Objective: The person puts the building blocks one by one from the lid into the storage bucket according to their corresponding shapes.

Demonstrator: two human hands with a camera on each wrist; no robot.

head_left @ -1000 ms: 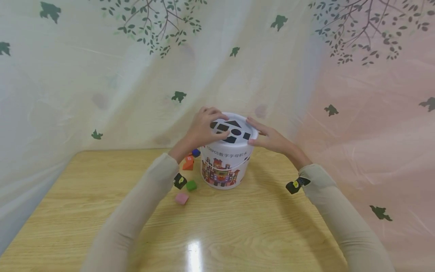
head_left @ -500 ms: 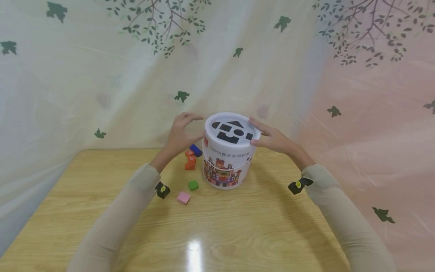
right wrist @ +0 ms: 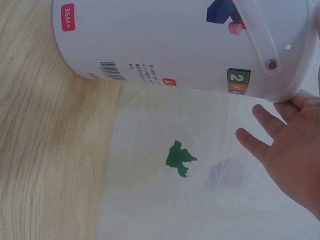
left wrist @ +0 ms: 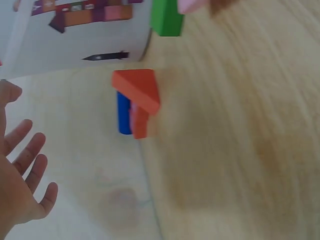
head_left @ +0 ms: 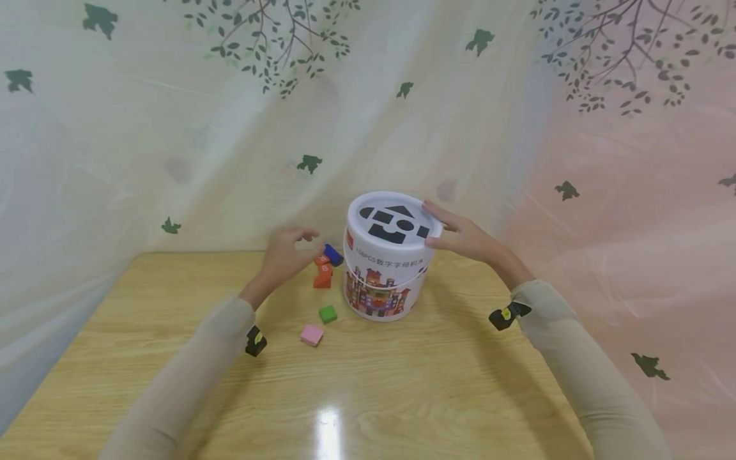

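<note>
A white lidded bucket (head_left: 382, 268) printed with a block castle stands upright on the table. Dark cut-out shapes cover its lid (head_left: 397, 220). My right hand (head_left: 467, 235) touches the lid's right rim, thumb in front and fingers behind; in the right wrist view two of its fingers stretch out free of the bucket. My left hand (head_left: 283, 255) hovers left of the bucket, apart from it, fingers relaxed and holding nothing. Nearest to it are a blue block (head_left: 333, 255) and orange blocks (head_left: 323, 276), beside the bucket's left side.
A green block (head_left: 328, 314) and a pink block (head_left: 312, 335) lie in front of the orange ones. The wooden table (head_left: 460, 383) ends at a pale curtain (head_left: 247, 160) printed with leaves and branches. A thin handle (right wrist: 257, 35) hangs against the bucket.
My left hand has drawn off the lid, moving left and down toward the blue and orange blocks. The right hand stays at the lid's rim, and the bucket stands in the same place.
</note>
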